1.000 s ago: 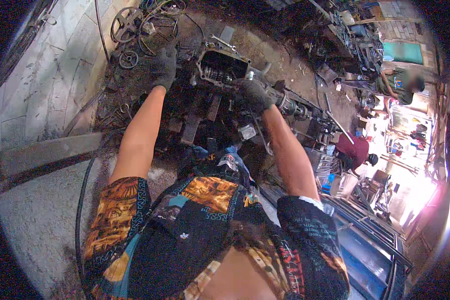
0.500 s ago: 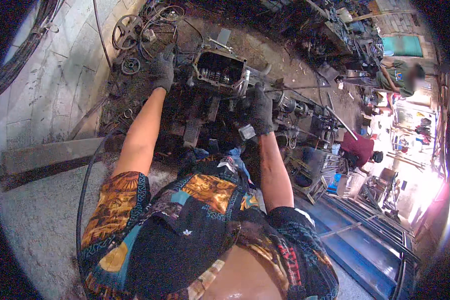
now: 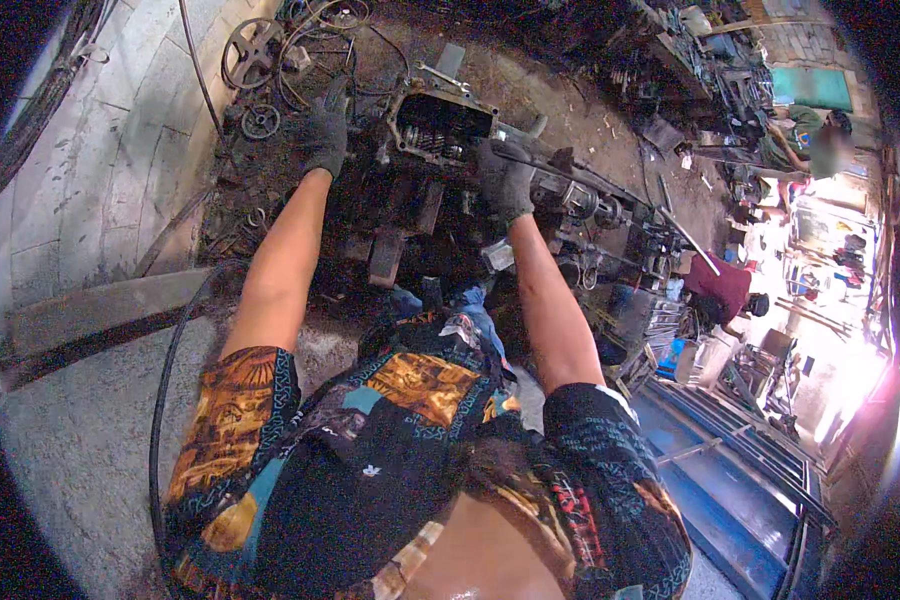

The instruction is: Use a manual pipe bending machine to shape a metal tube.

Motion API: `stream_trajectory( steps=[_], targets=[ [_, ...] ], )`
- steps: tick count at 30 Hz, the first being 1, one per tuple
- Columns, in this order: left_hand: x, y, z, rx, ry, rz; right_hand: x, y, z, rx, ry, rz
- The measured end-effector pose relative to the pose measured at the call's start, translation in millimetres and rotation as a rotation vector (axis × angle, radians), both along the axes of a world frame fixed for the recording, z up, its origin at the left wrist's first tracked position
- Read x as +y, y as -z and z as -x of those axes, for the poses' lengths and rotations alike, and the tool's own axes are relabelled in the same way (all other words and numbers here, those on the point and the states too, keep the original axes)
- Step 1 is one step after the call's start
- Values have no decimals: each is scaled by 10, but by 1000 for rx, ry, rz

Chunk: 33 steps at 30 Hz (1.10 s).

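1. Two gloved hands rest at the open gearbox housing point(image 3: 440, 130), a greasy metal casing lying on the dirt floor point(image 3: 560, 85) with gears showing in its square opening; it is the landmark for all places below.
2. Left hand point(image 3: 325, 135): in a dark work glove, on the housing's left side, fingers curled down over dark metal at its edge. What exactly it grips cannot be told; the fingers look closed rather than spread.
3. Right hand point(image 3: 508, 180): also gloved, at the housing's lower right corner, fingers wrapped around the casing where a shaft assembly point(image 3: 580, 195) runs off to the right. Clamped on the casing, as far as the view shows.
4. Both forearms come up from the lower edge, one on either side of the housing, bare below short patterned sleeves.
5. Upper left of the housing: a spoked pulley wheel point(image 3: 250, 50), a smaller round wheel point(image 3: 261, 122) below it, and loose wire loops point(image 3: 320, 30).
6. Left of the housing, further out: a pale tiled wall point(image 3: 110, 150) and a black hose point(image 3: 160, 420) curving down past the left arm.
7. Below the housing: dark metal blocks point(image 3: 385, 255) lie on the ground.
8. Far right of the housing: a person in a dark red top point(image 3: 720, 285) crouches among scrap parts; another person in green point(image 3: 795, 130) sits further back.
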<state>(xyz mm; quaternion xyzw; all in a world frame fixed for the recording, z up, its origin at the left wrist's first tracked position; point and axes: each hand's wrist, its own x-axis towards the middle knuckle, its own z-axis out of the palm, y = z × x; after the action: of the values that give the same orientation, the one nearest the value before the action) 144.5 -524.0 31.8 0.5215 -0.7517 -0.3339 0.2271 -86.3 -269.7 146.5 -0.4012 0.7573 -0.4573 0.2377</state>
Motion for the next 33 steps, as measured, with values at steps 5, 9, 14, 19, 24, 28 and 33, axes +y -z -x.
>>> stream_trajectory(
  steps=[5, 9, 14, 19, 24, 28, 33],
  targets=[
    [102, -218, -36, 195, -44, -22, -150, -126, -187, 234, 7, -137],
    [130, -242, -3, 147, -10, 143, -170, -169, -295, 361, -31, -173],
    [140, -203, -2, 346, -52, -100, -143, -150, -241, 386, 9, -21],
    [115, -151, -10, 282, -2, -78, -151, 19, -137, 371, 11, -15],
    [107, -239, 65, 166, -129, -98, -154, 190, -235, 255, 98, -51],
    [153, -308, -6, 222, -62, -73, -206, 101, -280, 763, -147, 54],
    [164, -71, 11, 248, -151, 55, -300, 10, -475, 712, -294, -185]
  ],
)
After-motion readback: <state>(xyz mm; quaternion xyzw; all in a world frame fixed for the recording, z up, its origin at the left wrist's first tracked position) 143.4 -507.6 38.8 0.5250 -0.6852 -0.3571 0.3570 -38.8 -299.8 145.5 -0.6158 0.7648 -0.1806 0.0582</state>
